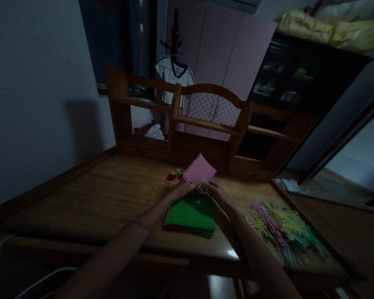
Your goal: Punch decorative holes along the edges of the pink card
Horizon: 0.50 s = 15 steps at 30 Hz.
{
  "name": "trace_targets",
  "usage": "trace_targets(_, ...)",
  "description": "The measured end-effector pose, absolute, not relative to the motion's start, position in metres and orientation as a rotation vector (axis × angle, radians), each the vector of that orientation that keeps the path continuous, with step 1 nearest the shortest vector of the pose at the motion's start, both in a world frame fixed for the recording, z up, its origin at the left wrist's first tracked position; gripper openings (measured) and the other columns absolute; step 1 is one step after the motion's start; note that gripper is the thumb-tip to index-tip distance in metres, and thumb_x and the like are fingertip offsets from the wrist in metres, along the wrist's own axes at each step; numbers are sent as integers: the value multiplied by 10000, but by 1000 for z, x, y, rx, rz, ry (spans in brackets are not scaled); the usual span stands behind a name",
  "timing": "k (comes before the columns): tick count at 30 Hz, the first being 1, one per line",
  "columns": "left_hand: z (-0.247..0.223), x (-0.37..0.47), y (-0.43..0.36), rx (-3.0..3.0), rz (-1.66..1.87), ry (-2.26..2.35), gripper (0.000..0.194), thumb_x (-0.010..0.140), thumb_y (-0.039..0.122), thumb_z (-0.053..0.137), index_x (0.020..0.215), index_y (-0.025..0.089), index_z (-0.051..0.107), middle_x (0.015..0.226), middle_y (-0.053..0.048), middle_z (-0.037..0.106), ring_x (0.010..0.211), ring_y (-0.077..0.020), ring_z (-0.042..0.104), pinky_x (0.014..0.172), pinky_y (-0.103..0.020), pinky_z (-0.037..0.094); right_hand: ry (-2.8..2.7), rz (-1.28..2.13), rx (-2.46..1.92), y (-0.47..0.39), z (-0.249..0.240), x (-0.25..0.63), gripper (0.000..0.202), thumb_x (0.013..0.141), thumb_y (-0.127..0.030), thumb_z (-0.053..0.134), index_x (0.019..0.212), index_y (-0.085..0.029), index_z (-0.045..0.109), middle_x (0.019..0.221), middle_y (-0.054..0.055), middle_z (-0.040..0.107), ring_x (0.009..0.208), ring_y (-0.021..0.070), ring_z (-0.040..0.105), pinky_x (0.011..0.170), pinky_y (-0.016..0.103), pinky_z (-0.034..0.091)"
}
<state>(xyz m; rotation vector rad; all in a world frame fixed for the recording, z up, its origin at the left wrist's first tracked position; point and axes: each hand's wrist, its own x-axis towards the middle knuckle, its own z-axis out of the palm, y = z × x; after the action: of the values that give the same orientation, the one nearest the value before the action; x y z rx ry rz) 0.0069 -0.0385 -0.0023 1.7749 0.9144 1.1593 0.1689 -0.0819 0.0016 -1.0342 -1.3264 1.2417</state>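
A pink sheet of paper (200, 169) stands tilted above the desk, with a row of punched holes along its upper left edge and more holes low on its left side. My left hand (184, 189) is closed on the sheet's lower edge. Close beside it, my right hand (215, 188) has bent, closed fingers at the lower right of the sheet. A small green thing (205, 188) shows between the hands, too dark to name. Under both hands lies a stack of green paper (191, 214), with some pink at its lower left edge.
Beyond my left hand sit a small red object (171, 176) and a green one (177, 171), both with white eye-like spots, and tiny yellow bits. Punched yellow, pink, green and blue paper strips (282, 224) are heaped at the desk's right. A wooden shelf (205, 122) rises at the back.
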Motion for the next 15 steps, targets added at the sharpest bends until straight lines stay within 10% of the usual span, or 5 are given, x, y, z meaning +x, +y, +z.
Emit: trace_targets(15, -2, 7, -40, 1709, 1141, 868, 451, 734, 437, 639, 1094, 166, 630, 1129, -87, 658, 1049, -233, 601, 997, -384, 436, -1341, 1250, -1070, -76, -3, 174, 316, 695, -487, 683, 809, -194, 657, 725, 5, 611, 588, 136, 496, 514, 240, 325)
